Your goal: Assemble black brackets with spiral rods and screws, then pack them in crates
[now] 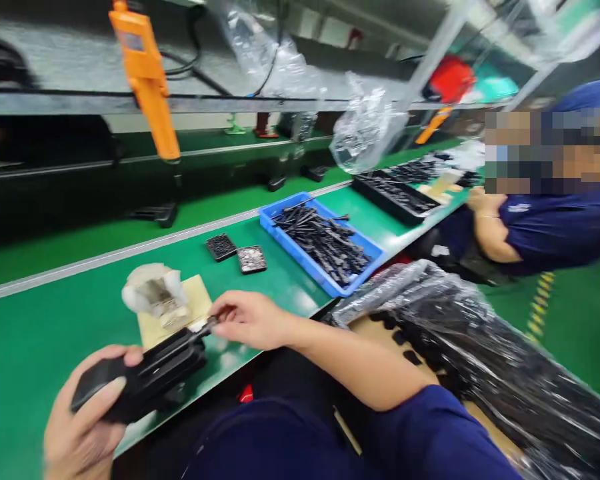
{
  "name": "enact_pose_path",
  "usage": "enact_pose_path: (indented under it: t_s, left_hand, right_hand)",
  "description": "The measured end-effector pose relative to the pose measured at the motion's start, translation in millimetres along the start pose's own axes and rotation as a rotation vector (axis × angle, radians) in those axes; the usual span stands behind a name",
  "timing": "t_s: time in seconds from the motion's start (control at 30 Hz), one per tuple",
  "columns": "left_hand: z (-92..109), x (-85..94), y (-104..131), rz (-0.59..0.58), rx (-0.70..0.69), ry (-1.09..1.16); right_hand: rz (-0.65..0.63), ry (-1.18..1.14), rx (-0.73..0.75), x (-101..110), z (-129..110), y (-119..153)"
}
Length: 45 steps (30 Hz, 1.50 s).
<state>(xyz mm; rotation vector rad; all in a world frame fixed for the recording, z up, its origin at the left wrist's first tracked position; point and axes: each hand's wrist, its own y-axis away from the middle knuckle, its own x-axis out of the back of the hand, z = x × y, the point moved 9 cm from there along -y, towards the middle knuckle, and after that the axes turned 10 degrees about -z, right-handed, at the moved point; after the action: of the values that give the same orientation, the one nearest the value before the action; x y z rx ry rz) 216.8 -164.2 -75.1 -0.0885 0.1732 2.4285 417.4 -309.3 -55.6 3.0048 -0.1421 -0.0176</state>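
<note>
My left hand (87, 407) is wrapped around the wide end of a long black plastic housing (155, 373), held tilted over the bench's front edge. At the housing's narrow end, my right hand (255, 320) pinches a small dark rod-like part (209, 327) between thumb and fingers. That part touches or enters the tip; blur hides which. Just behind the housing stands a white holding fixture (155, 293) on a pale yellow base (196, 297). Beyond my right hand lie two small square trays, one with dark bits (221, 247), the other with silvery bits (252, 259).
A blue tray (299, 254) of black rod-like parts (325, 240) sits on the green bench. Farther right is a black tray (380, 203). An orange electric screwdriver (147, 80) hangs above. Right of me is a plastic-lined box (430, 300); a co-worker (555, 227) sits beyond.
</note>
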Motion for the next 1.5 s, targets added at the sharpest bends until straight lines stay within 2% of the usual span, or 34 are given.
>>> enact_pose_path:
  t_s: [0.07, 0.17, 0.27, 0.37, 0.47, 0.57, 0.7, 0.83, 0.97, 1.03, 1.23, 1.4, 1.5]
  left_hand:
    - [7.3, 1.5, 11.4, 0.048, -0.029, 0.083]
    - [12.4, -6.2, 9.5, 0.003, -0.068, 0.123]
    - [13.7, -9.7, 6.4, -0.033, -0.076, 0.133]
    - [13.4, -10.5, 7.6, -0.046, -0.068, 0.143]
    - [11.6, -10.9, 8.0, -0.050, -0.053, 0.147]
    - [11.0, -11.8, 6.8, -0.057, -0.048, 0.125]
    - [8.5, -12.8, 6.8, -0.052, -0.024, 0.116]
    - [4.2, -14.8, 9.5, -0.045, 0.040, 0.170]
    - [-3.3, -21.9, 11.4, -0.109, 0.177, 0.269]
    - [-2.2, -22.1, 10.4, -0.119, 0.179, 0.250]
    - [6.7, -20.4, 6.9, -0.095, 0.036, 0.177]
    - [19.9, -18.8, 9.0, -0.088, -0.093, 0.100]
    - [17.8, -19.4, 8.8, -0.095, -0.071, 0.159]
  right_hand:
    - [0.015, -0.065, 0.047, 1.6, -2.4, 1.1]
    - [-0.009, -0.132, -0.007, 0.1, 4.5, -1.7]
    - [-0.012, -0.155, 0.039, -1.1, 0.5, -4.1]
    - [-0.017, -0.143, 0.013, -3.4, 2.6, -5.5]
    - [-0.012, -0.099, 0.066, -3.6, -0.9, -6.2]
    - [-0.019, -0.125, 0.002, -6.0, 8.2, -7.5]
    - [-0.018, -0.139, 0.042, -7.5, 9.0, -8.9]
    - [-0.010, -0.129, -0.025, -6.7, 20.9, -9.9]
    - [0.025, 0.063, 0.212, -4.9, 1.8, -5.5]
    - [-0.009, 0.099, 0.267, -9.6, -3.5, -3.3]
    - [-0.016, -0.017, -0.016, -7.4, 22.6, -8.3]
    - [0.008, -0.032, 0.039, -3.2, 20.7, -10.1]
    - [-0.009, -0.106, -0.028, -5.1, 27.6, -11.2]
